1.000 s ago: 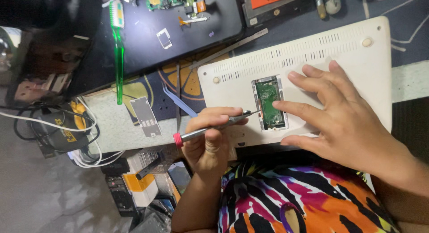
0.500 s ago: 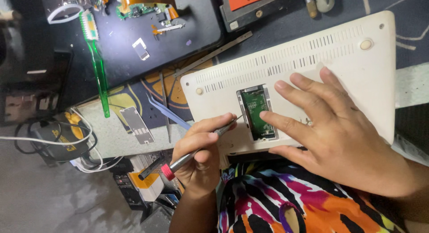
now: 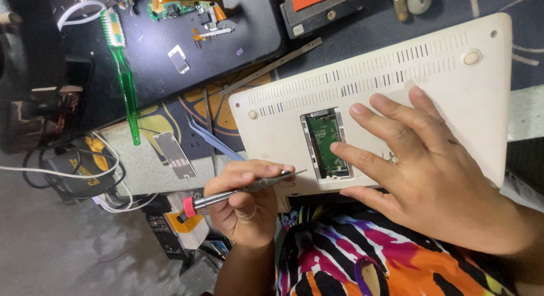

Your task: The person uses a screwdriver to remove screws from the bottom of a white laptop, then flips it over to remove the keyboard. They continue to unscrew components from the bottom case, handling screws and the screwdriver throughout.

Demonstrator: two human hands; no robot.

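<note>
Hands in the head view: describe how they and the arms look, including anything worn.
Both arms are bare to the picture's edge, with no sleeves, gloves or watch showing. The left hand wears a plain band ring on one finger. The right hand shows something small and pale at a finger base, perhaps a ring; it is too small to tell. Fingernails are short and unpainted.

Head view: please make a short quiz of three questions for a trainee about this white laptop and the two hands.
1. True or false: the left hand holds a screwdriver.
2. What shows in the open bay of the white laptop? A) green circuit board B) a fan C) a battery
3. Where does the right hand rest?

Key:
1. True.
2. A, the green circuit board.
3. Flat on the laptop's underside, fingertips at the bay's edge.
</note>
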